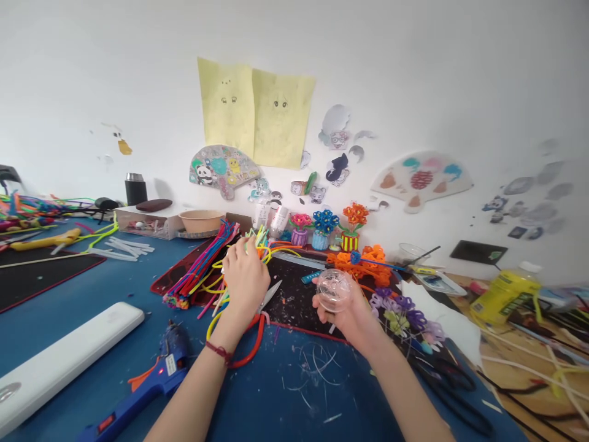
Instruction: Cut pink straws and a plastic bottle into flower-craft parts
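A blue glue gun [171, 365] lies near left on a blue bench [262, 399], beside a long, smooth white case [69, 362]. Beyond it, the right hand [353, 312] is closed around a clear, round plastic cup [334, 291]. The left hand [247, 270] reaches over fuzzy, many-coloured pipe cleaners [196, 267]; its fingertips are hidden, so whether it grips any cannot be told. Picking out stems appears to be the step in hand; the next move calls for gentle pressure on thin plastic. Looped flowers [326, 221] in ribbed pots line the far side.
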Motion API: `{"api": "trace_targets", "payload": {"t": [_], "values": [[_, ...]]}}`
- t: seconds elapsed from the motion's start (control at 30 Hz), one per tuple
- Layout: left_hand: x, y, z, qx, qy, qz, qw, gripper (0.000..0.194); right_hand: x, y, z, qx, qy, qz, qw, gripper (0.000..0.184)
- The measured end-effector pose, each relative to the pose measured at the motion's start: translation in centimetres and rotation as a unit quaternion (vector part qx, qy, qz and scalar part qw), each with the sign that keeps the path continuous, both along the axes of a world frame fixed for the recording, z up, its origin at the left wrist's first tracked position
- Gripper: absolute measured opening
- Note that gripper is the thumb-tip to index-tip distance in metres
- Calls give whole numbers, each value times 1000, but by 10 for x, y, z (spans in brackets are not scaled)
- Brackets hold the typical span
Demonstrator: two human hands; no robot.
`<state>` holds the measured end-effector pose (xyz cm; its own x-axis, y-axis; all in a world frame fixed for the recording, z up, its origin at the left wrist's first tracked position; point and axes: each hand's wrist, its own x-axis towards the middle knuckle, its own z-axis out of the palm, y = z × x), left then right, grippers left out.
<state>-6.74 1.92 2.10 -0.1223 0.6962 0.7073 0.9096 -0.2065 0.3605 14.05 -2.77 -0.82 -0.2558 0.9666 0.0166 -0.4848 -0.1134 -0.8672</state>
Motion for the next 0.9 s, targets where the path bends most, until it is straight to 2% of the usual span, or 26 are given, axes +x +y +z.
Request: {"api": "trace_targets", "payload": {"t": [0.07,0.1,0.17,0.23,0.3,0.37,0.53,0.7,0.77,0.9], "values": [[10,-5,2,12,-33,-141,989,45,-2,-1,1,9,7,-3,1000,55],[15,-8,3,-2,-63,-225,972,46,-3,-2,2,10,9,-8,1000,54],[23,-14,4,-58,-123,-375,917,49,-4,-2,3,4,14,-24,1000,51],[29,-21,3,-119,-155,-470,861,51,-4,-1,4,-8,20,-45,999,48],[34,-26,2,-151,-165,-515,828,54,-3,-1,5,-14,25,-64,998,46],[38,-29,1,-161,-177,-525,817,58,-3,-1,6,-11,24,-73,997,46],[44,-23,-6,-183,-227,-490,822,52,-5,-2,2,18,-6,-46,999,46],[44,-11,-16,-210,-267,-439,832,53,-2,0,-3,40,-39,-108,993,51],[44,-9,-19,-213,-265,-422,840,54,-1,0,-4,63,-72,-111,989,51],[44,-12,-17,-173,-185,-401,880,51,-4,-1,-9,120,-175,-134,968,57]]}}
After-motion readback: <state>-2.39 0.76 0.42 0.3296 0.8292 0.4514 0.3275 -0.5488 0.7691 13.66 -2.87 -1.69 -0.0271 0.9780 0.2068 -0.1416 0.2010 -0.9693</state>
